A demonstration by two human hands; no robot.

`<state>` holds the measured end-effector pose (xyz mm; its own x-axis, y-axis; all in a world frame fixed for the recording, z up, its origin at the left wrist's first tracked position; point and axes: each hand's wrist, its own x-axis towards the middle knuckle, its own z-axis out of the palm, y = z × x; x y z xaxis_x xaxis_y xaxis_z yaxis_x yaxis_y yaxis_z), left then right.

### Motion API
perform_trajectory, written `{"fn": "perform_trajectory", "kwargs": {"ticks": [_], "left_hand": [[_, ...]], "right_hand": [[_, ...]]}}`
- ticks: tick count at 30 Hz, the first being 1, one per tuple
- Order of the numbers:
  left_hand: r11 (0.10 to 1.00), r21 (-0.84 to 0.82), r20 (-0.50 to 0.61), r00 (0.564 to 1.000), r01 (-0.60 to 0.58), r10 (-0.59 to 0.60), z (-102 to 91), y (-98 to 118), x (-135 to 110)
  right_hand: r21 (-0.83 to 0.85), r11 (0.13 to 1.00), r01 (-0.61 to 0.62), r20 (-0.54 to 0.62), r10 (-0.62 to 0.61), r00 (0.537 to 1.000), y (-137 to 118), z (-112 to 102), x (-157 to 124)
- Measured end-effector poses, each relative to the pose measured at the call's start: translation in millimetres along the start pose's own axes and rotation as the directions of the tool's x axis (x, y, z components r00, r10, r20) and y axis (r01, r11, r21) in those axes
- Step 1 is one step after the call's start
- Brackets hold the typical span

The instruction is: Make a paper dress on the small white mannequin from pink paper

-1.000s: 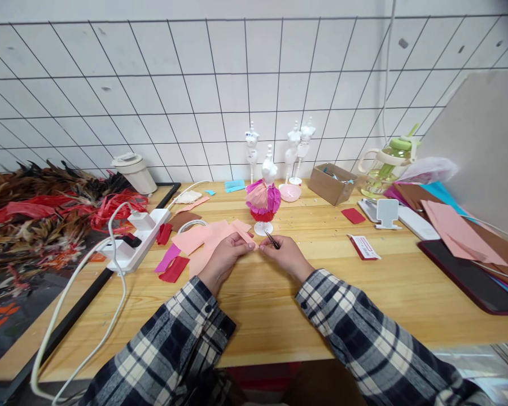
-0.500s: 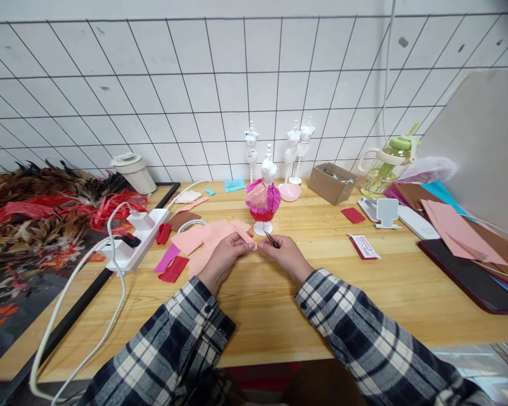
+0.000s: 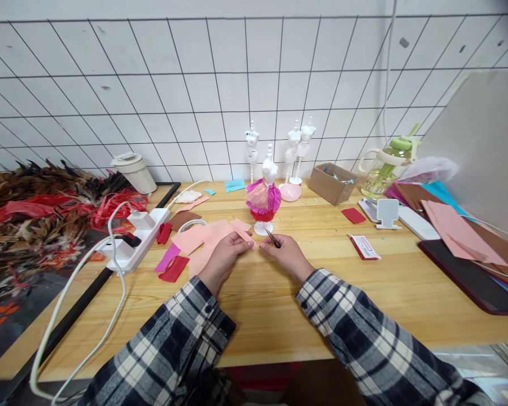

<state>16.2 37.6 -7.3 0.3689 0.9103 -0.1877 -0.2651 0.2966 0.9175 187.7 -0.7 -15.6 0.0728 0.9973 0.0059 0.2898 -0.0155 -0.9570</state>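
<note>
Peach strip (image 3: 241,231): a narrow piece of paper, just left of the dressed mannequin's white base.
Left hand (image 3: 225,255): thumb and fingers pinch the strip near its end.
Right hand (image 3: 287,256): curled around dark tweezers (image 3: 273,239), tips pointing up and leftward (whether its fingertips also hold paper is too small to tell).
Dressed mannequin (image 3: 265,203): upright just beyond the hands, ruffled in peach, magenta and red.
Paper pile: peach sheets (image 3: 214,234), a magenta piece (image 3: 167,257) and a red piece (image 3: 174,269) lie left of the hands on the wooden table (image 3: 275,321).
Toward the wall: a pink bowl (image 3: 290,193), then a cardboard box (image 3: 331,189) farther right.
Far left: a white power strip (image 3: 141,241), feathers (image 3: 12,194) beyond.
</note>
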Motion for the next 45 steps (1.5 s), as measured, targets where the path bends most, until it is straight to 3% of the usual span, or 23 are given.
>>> {"fn": "perform_trajectory", "kwargs": {"ticks": [2, 3, 5, 6, 7, 8, 10, 12, 14, 16, 17, 18, 19, 21, 22, 24, 27, 32, 35, 38, 42, 45], "left_hand": [[1.0, -0.025, -0.015, 1.0, -0.019, 0.019, 1.3, 1, -1], [0.999, -0.036, -0.027, 0.999, -0.032, 0.031, 2.1, 2, -1], [0.998, -0.046, -0.049, 0.998, -0.047, 0.045, 3.7, 4, -2], [0.998, -0.046, -0.053, 0.998, -0.048, 0.045, 4.2, 4, -2], [0.998, -0.046, -0.054, 0.998, -0.043, 0.041, 4.5, 4, -3], [0.998, -0.047, -0.054, 0.998, -0.037, 0.035, 4.5, 4, -3], [0.998, -0.054, -0.058, 0.998, -0.031, 0.027, 3.9, 4, -2], [0.997, -0.067, -0.065, 0.997, -0.032, 0.028, 2.5, 3, -1], [0.996, -0.077, -0.074, 0.997, -0.041, 0.036, 0.9, 2, 0], [0.994, -0.089, -0.083, 0.995, -0.058, 0.05, -0.7, 2, 0], [0.993, -0.097, -0.091, 0.994, -0.068, 0.059, -1.4, 2, 1], [0.991, -0.104, -0.099, 0.993, -0.08, 0.069, -2.1, 2, 1], [0.99, -0.109, -0.107, 0.991, -0.093, 0.081, -2.7, 2, 2], [0.988, -0.106, -0.123, 0.987, -0.114, 0.101, -3.5, 2, 2], [0.988, -0.099, -0.126, 0.987, -0.116, 0.104, -3.5, 3, 2], [0.992, -0.077, -0.116, 0.989, -0.101, 0.091, -3.0, 3, 2], [0.997, -0.043, -0.075, 0.996, -0.061, 0.057, -1.2, 1, 1], [0.998, -0.033, -0.029, 0.998, -0.049, 0.048, 1.0, -1, -1], [0.998, 0.013, 0.002, 0.998, -0.056, 0.056, 1.5, -1, -2], [0.996, 0.059, 0.031, 0.997, -0.074, 0.072, 1.3, -1, -1], [0.994, 0.066, 0.048, 0.995, -0.091, 0.088, 0.3, -2, 1], [0.994, 0.065, 0.053, 0.995, -0.089, 0.085, 0.1, -1, 1]], "right_hand": [[0.04, 0.999, 0.001, 0.182, -0.008, 0.983, -9, -6, -6], [0.042, 0.999, -0.006, 0.358, -0.009, 0.933, -14, -9, -10], [0.003, 1.0, 0.009, 0.718, -0.009, 0.696, -22, -13, -16], [-0.014, 0.999, 0.042, 0.786, -0.015, 0.618, -24, -15, -18], [-0.037, 0.996, 0.081, 0.8, -0.019, 0.6, -24, -17, -18], [-0.069, 0.991, 0.117, 0.769, -0.022, 0.639, -23, -18, -17], [-0.132, 0.979, 0.152, 0.638, -0.033, 0.77, -20, -22, -12], [-0.111, 0.989, 0.096, 0.546, -0.02, 0.838, -16, -25, -9], [0.018, 0.998, -0.062, 0.592, 0.04, 0.805, -13, -27, -9], [0.143, 0.96, -0.24, 0.71, 0.069, 0.7, -11, -24, -11], [0.18, 0.942, -0.282, 0.737, 0.061, 0.673, -9, -22, -11], [0.197, 0.94, -0.278, 0.714, 0.056, 0.698, -7, -21, -11], [0.186, 0.957, -0.225, 0.629, 0.06, 0.775, -5, -21, -9], [0.026, 0.998, -0.057, 0.233, 0.049, 0.971, 0, -28, -1], [-0.096, 0.995, 0.002, -0.005, -0.002, 1.0, 3, -34, 4], [-0.258, 0.966, -0.017, -0.236, -0.046, 0.971, 7, -47, 12], [-0.452, 0.88, -0.145, -0.315, -0.005, 0.949, 10, -59, 17], [-0.69, 0.718, -0.089, -0.266, -0.138, 0.954, 14, -52, 14], [-0.669, 0.743, -0.017, -0.198, -0.156, 0.968, 16, -47, 14], [-0.612, 0.79, 0.018, -0.206, -0.182, 0.962, 15, -41, 13], [-0.643, 0.766, -0.003, -0.262, -0.217, 0.94, 10, -32, 9], [-0.675, 0.738, 0.017, -0.202, -0.206, 0.958, 4, -28, 5]]}}
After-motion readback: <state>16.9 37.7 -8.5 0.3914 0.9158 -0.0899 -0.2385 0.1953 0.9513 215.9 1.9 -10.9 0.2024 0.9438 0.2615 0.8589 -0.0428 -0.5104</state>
